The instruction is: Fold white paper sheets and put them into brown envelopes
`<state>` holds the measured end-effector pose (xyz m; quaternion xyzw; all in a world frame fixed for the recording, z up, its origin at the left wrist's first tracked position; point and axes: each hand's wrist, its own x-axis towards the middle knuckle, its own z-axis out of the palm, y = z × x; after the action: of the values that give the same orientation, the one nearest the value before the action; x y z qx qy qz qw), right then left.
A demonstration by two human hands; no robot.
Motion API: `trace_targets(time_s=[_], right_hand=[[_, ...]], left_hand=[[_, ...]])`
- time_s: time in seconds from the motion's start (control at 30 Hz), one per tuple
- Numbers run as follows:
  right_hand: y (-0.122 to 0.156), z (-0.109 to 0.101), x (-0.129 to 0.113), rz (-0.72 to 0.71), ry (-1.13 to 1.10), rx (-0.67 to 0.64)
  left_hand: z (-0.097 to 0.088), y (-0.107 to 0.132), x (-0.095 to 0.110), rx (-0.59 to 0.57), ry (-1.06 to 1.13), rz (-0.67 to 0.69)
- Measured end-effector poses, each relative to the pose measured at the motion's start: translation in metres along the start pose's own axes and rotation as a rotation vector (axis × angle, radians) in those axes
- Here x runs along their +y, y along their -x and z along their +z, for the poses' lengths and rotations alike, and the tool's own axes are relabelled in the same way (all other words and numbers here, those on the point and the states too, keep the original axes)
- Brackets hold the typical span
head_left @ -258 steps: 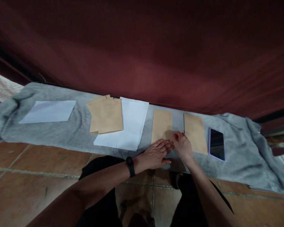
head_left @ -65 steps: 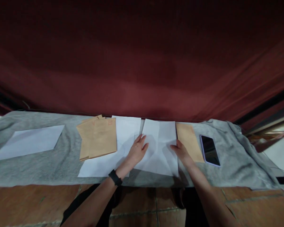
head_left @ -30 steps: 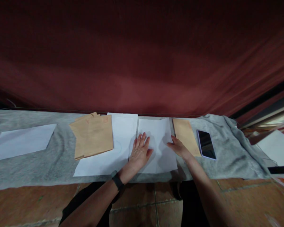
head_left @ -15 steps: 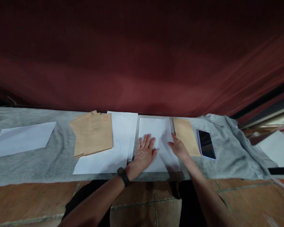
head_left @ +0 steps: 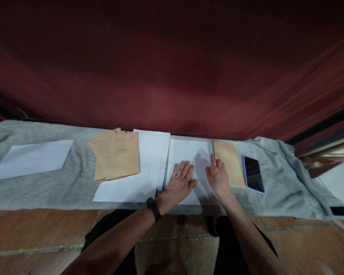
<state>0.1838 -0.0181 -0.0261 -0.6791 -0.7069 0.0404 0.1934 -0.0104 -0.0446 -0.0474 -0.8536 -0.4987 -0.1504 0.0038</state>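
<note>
A white sheet of paper (head_left: 187, 152) lies flat on the grey cloth (head_left: 74, 183) in front of me. My left hand (head_left: 181, 182), with a black wristband, rests open and flat on the sheet's lower left part. My right hand (head_left: 218, 177) lies open on the sheet's right edge, fingers stretched forward. Right beside that hand is a single brown envelope (head_left: 228, 163). Neither hand holds anything.
A stack of white paper (head_left: 149, 168) sits left of the sheet, with a pile of brown envelopes (head_left: 116, 156) overlapping it. A white envelope (head_left: 31, 158) lies far left. A phone (head_left: 253, 173) lies right of the single envelope. A dark red curtain (head_left: 172, 68) hangs behind; tiled floor (head_left: 31, 236) below.
A white sheet was laid where a brown envelope lay earlier. In the last second both hands slid down and inward on the sheet, pressing it flat; the view shifted slightly.
</note>
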Motion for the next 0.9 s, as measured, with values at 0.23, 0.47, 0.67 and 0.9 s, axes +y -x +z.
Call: trace_targets(time_s=[0.23, 0.47, 0.67, 0.9], right_hand=[[0.005, 0.039, -0.046, -0.229, -0.321, -0.064], [0.004, 0.047, -0.042, -0.221, -0.201, -0.079], [0.01, 0.046, -0.026, -0.306, 0.002, -0.054], [0.019, 0.043, -0.01, -0.241, 0.071, 0.013]], left_hand=[[0.008, -0.004, 0.004, -0.089, -0.024, 0.136], [0.009, 0.0, 0.0, -0.038, -0.018, 0.113], [0.008, 0.008, -0.011, 0.026, 0.019, 0.037], [0.001, 0.017, -0.018, -0.017, 0.023, -0.097]])
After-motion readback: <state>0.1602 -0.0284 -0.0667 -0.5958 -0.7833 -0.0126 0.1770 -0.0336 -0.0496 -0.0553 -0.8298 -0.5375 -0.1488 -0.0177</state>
